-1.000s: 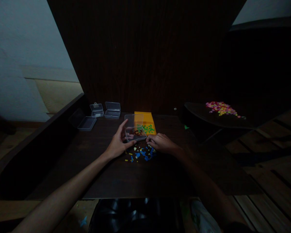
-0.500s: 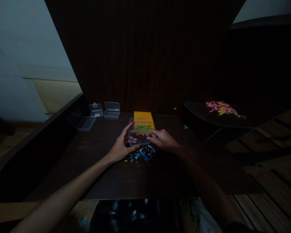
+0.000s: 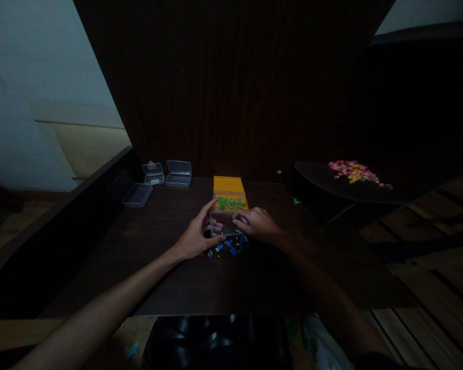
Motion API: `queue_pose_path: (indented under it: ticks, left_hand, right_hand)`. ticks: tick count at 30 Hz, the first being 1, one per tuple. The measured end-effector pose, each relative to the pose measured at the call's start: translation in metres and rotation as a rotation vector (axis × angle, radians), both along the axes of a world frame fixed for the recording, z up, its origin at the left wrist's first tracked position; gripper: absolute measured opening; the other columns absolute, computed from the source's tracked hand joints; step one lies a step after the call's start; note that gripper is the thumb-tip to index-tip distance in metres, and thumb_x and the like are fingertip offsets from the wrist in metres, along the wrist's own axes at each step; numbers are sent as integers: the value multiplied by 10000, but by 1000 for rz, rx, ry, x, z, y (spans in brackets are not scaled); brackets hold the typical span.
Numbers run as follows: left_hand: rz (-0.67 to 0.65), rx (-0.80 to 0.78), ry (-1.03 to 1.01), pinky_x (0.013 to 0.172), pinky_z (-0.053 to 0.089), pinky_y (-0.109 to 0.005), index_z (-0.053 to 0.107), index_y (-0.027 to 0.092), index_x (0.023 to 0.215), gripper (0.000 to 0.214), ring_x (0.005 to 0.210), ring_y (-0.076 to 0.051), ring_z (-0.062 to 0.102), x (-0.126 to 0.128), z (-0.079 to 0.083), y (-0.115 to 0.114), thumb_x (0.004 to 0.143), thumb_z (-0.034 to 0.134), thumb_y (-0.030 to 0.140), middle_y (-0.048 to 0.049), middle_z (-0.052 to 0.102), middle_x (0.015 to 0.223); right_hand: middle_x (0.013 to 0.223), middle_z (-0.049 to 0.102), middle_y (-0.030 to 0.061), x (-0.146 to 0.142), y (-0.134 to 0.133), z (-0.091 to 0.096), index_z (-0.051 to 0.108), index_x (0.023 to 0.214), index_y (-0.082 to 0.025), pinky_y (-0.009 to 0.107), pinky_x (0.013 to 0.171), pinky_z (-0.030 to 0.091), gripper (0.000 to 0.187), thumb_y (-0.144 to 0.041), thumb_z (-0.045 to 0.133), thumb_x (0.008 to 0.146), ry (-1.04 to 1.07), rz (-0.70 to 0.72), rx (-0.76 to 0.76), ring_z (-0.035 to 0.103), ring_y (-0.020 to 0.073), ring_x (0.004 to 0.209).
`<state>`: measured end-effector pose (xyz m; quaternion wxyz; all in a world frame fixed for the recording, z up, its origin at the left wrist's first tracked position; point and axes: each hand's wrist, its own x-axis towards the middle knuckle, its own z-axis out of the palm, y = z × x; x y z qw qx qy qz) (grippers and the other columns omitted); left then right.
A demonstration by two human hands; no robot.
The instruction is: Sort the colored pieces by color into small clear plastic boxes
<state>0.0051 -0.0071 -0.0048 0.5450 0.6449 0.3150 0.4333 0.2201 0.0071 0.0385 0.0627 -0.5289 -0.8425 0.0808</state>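
slid rightward since the earlier frame and a little closer to the person, a see-through hinged plastic box [image 3: 224, 222] is held above a dark wood tabletop [image 3: 177, 293], in front of a yellow box [image 3: 227, 183] and over the far edge of scattered blue and pale yellow pieces [image 3: 231, 248]. the left hand [image 3: 195, 239] is spread around the box's left side, thumb along the near edge, fingers behind; that grip probably steadies the box and leaves its right side free. the right hand [image 3: 259, 223] sits at that side, fingers curled together over the rim; i cannot tell whether they pinch anything. dim reddish-brown bits seem to lie inside the box, too dark to count. its raised lid leans away from the person, likely to keep the top accessible, and green pieces [image 3: 231, 204] in the yellow box show through it. three more see-through boxes stand well to the left, [image 3: 138, 195] lids up, perhaps parked out of the hands' way. far right, pink, red and yellow pieces [image 3: 355, 172] are heaped on a dark curved shelf [image 3: 312, 177], well apart from the others.
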Motion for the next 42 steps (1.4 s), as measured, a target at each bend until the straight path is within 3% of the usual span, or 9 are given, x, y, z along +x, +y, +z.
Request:
queue_pose_path:
  ticks: [13,30,35,42]
  left_hand:
    - [8,-15,-13,894,554,-384,253,301,1494,977,942,-165,615,-2,-2,3,687,788,169,-107,545,1247]
    - [13,-41,-43,879,553,-353,236,313,1489,1002,935,-146,603,-3,-1,6,673,797,159,-106,513,1272]
    - [23,-50,-66,850,562,-354,231,311,1488,1015,920,-145,609,-4,-1,7,665,807,171,-117,506,1282]
    - [138,-44,-91,839,568,-347,231,305,1481,1024,905,-145,633,-8,2,13,654,817,161,-121,513,1275]
  right_hand:
    - [727,680,3,5,-1,2,700,1031,-202,222,622,347,243,-247,525,868,101,51,19,574,123,623]
    - [868,756,38,5,0,1,701,1167,-233,233,656,398,364,-247,481,877,102,67,56,647,157,709]
    - [842,745,42,6,-1,3,689,1157,-211,228,632,383,357,-246,438,906,158,6,74,627,152,669]
    - [827,730,45,12,4,-2,701,1043,-182,239,697,408,347,-211,385,903,302,-104,128,628,167,723]
